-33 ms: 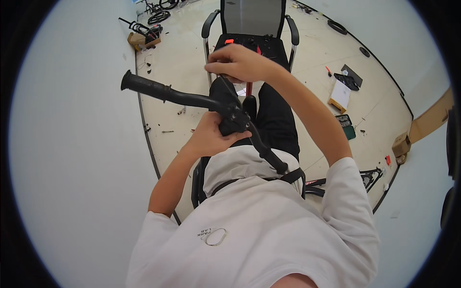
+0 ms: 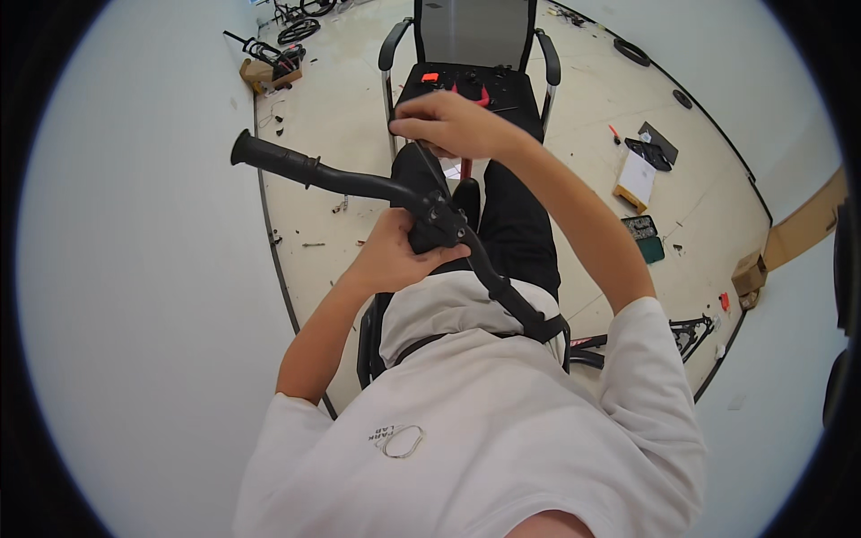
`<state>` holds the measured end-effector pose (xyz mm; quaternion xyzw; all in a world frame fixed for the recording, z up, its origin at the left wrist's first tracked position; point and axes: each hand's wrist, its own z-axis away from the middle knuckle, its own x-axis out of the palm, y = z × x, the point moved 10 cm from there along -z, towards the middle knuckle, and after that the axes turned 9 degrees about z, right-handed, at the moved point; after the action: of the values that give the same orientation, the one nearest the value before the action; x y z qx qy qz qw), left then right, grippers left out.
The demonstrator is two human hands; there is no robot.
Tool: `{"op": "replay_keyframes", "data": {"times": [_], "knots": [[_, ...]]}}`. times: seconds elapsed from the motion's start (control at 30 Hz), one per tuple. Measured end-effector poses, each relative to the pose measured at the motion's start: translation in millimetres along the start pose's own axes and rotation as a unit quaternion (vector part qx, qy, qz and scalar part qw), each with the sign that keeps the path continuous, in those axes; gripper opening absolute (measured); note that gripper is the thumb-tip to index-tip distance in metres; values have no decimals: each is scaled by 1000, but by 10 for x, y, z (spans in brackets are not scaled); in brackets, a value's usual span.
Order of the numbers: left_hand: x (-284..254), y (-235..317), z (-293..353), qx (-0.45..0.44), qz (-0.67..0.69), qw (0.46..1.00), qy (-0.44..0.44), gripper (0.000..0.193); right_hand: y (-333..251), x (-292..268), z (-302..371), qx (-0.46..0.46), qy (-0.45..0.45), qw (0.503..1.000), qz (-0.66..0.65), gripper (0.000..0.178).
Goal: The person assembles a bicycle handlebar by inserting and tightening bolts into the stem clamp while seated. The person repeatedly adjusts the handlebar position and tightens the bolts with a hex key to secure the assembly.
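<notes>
A black bicycle handlebar (image 2: 363, 185) lies slantwise above my lap, one grip out to the left and the other end against my waist. Around the black stem (image 2: 439, 222) at its middle, my left hand (image 2: 387, 258) is closed from below, thumb along the near side. My right hand (image 2: 459, 125) is above the stem, its fingers closed on a thin dark rod, like a hex key (image 2: 430, 161). The rod slants down toward the stem's clamp; whether its tip sits in a bolt I cannot tell.
Facing me is a black office chair (image 2: 475, 36) with a red-handled tool (image 2: 482, 97) and small parts on its seat. On the floor at right are a white box (image 2: 635, 179), a green tool case (image 2: 651, 248) and a bicycle frame (image 2: 689, 336). A white wall (image 2: 134, 269) stands at left.
My right hand has shifted slightly right and down with the rod. The handlebar's left grip has moved a little to the right. My left hand keeps its hold on the stem.
</notes>
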<state>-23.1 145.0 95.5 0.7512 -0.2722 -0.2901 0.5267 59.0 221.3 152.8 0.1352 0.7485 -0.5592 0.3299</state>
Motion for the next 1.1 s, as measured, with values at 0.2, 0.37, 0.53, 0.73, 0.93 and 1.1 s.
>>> {"op": "replay_keyframes", "data": {"times": [0.2, 0.37, 0.53, 0.73, 0.93, 1.1], "knots": [[-132, -76, -25, -10, 68, 996, 56, 39, 472, -34, 273, -13, 119, 987, -104, 34], [-461, -203, -106, -119, 119, 977, 134, 22, 445, -192, 630, -5, 172, 984, -35, 36], [-731, -93, -197, 35, 0, 979, 199, 24, 9, -262, 904, -44, 211, 971, 104, 30], [-803, -295, -236, 3, -49, 975, 218, 23, -703, -9, 1085, -150, 211, 925, 279, 26], [-644, -397, -224, 54, -85, 979, 178, 20, -1210, 214, 972, -295, 212, 790, 495, 29], [-473, -454, -161, 3, 15, 990, 140, 20, -1362, 333, 543, -357, 119, 742, 555, 37]]}}
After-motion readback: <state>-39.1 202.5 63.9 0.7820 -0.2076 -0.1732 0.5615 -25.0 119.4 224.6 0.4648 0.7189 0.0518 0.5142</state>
